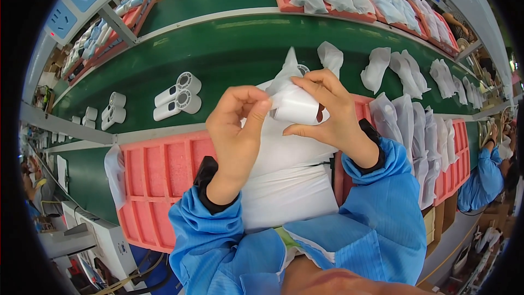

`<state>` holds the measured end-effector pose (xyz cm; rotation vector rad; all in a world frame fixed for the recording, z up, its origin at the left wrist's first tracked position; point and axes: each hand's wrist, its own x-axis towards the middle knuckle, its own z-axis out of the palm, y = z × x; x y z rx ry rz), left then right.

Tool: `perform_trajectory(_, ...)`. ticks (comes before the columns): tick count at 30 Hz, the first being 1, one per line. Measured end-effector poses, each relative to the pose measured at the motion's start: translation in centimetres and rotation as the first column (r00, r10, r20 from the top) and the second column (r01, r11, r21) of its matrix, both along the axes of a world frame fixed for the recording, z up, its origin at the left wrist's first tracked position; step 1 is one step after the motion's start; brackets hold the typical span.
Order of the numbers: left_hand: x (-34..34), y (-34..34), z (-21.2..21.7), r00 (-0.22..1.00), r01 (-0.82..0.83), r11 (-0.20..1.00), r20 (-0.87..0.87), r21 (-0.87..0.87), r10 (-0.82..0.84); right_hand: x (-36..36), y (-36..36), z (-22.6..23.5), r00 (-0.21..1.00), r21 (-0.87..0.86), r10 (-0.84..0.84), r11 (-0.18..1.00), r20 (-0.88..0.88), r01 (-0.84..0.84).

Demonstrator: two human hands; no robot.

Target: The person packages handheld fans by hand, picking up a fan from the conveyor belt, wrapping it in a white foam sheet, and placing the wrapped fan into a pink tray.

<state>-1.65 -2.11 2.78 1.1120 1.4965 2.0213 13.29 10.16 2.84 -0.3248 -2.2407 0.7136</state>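
In front of me, a white tubular device (299,110) is held between my two hands, with a thin translucent white bag (286,79) at its upper side. Whether the device lies in the bag or against it, I cannot tell. My right hand (339,110) grips the device, fingers over the top and thumb below. My left hand (240,125) pinches the bag's edge between thumb and finger at the device's left. Below them lies a pile of white bags (289,196). A round grey-white end (303,69) shows just behind the bag.
Unwrapped white devices (177,98) lie on the green conveyor (234,49) at left; bagged ones (376,70) lie at right. A red compartment tray (158,186) sits left of the pile; another (458,158) at right holds bagged pieces (406,120). A co-worker's blue sleeve (483,183) shows far right.
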Motion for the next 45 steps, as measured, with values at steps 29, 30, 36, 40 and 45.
perform_trajectory(29,3.5,0.5,-0.4,0.757,-0.117,0.987,-0.634,0.108,0.159,-0.5,1.0,-1.4,0.982,-0.143,-0.072,0.989,-0.176,0.047)
perform_trajectory(30,3.4,0.8,-0.4,0.774,-0.109,0.993,-0.623,0.047,0.114,-0.8,1.0,-1.6,0.977,-0.267,-0.105,0.962,-0.184,0.052)
perform_trajectory(36,0.8,1.7,-1.4,0.721,-0.14,0.982,-0.667,0.124,0.187,-0.5,-0.8,-0.9,0.975,-0.29,0.123,0.941,-0.185,-0.174)
perform_trajectory(40,-1.7,1.3,-0.5,0.902,0.39,0.91,-0.259,0.14,-0.346,-0.6,0.5,-0.4,0.966,-0.147,0.241,0.956,-0.09,-0.252)
perform_trajectory(45,-1.2,0.6,0.3,0.929,0.351,0.902,-0.214,0.252,-0.302,-0.2,1.4,-1.2,0.967,-0.142,0.24,0.964,0.085,-0.226)
